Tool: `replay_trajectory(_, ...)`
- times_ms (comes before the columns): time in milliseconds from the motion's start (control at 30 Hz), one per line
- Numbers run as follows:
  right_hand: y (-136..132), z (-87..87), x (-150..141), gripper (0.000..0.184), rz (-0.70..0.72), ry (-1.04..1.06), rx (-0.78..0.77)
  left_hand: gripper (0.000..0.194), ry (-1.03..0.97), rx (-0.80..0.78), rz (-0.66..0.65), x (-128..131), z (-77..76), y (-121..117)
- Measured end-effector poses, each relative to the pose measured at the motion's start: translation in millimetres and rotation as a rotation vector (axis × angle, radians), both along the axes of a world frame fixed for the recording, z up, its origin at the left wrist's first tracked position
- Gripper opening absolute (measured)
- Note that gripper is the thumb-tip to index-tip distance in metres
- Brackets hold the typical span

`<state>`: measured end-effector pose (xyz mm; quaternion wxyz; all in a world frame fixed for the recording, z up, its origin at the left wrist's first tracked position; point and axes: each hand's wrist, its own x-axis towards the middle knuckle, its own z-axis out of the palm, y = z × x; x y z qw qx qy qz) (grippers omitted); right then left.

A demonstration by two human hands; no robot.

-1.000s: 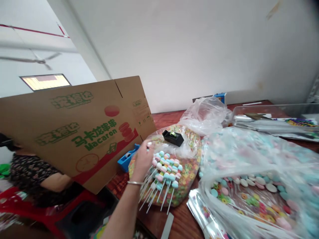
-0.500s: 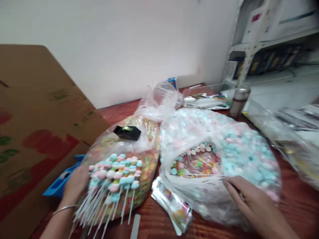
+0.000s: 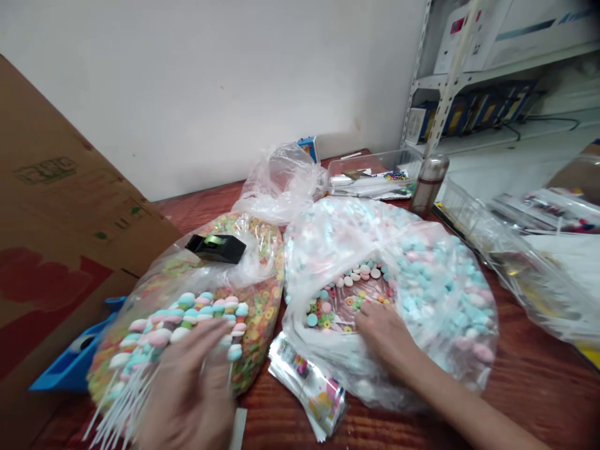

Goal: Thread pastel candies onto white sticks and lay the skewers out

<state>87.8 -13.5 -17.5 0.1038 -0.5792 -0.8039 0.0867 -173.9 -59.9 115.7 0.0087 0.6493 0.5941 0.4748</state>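
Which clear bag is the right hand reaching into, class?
The clear plastic bag of pastel pink-and-blue candies, open around the right hand; the other bag holds multicoloured ring candies.

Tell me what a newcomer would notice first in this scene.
The pastel pink and blue candies heaped in a big clear plastic bag at centre right stand out most, with the right hand reaching into its opening. To the left, the left hand is over a bunch of white sticks threaded with candies, lying on a bag of colourful ring-shaped candies. A large cardboard box looms at far left.
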Motion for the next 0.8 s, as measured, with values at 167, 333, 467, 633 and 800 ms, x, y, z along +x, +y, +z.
replay_trajectory(167,-23,-15.6,0,0.020,0.004,0.006,-0.030,0.026,-0.080,-0.486,-0.355,78,-61.5,46)
replay_trajectory(333,-36,-5.7,17,0.019,-0.096,0.063,-0.080,0.031,0.049,-0.640,-0.339,90,-103.0,89)
replay_trajectory(467,-30,2.4,44,0.017,-0.296,0.233,-0.251,0.034,0.101,-0.571,-0.275,95,-108.2,99)
replay_trajectory(633,-26,-11.4,70,0.017,-0.458,0.425,-0.301,0.032,0.235,-0.535,-0.483,130,-102.9,112)
replay_trajectory(800,-26,-22.4,70,0.023,-0.502,0.688,-0.237,0.025,0.444,-0.624,-0.524,180,-98.1,153)
